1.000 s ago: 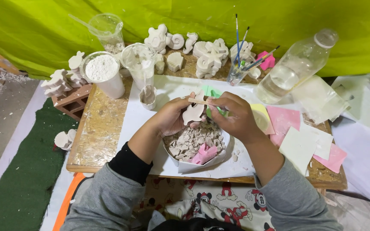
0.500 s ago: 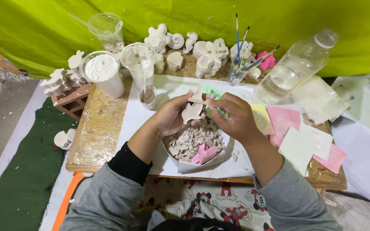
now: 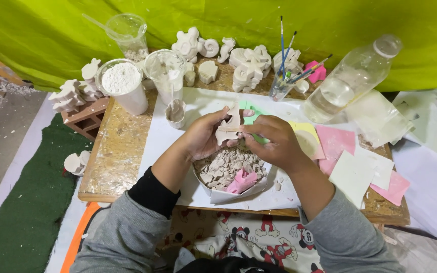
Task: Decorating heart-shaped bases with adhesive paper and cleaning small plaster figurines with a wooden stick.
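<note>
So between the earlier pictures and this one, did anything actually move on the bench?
Very little changed. The left hand still holds the small white plaster figure over the bowl of plaster scraps, and the right hand still works at its edge; only the fingers have shifted slightly. Nothing was picked up or let go. The cup of white powder, brushes and plastic bottle stayed put.
</note>
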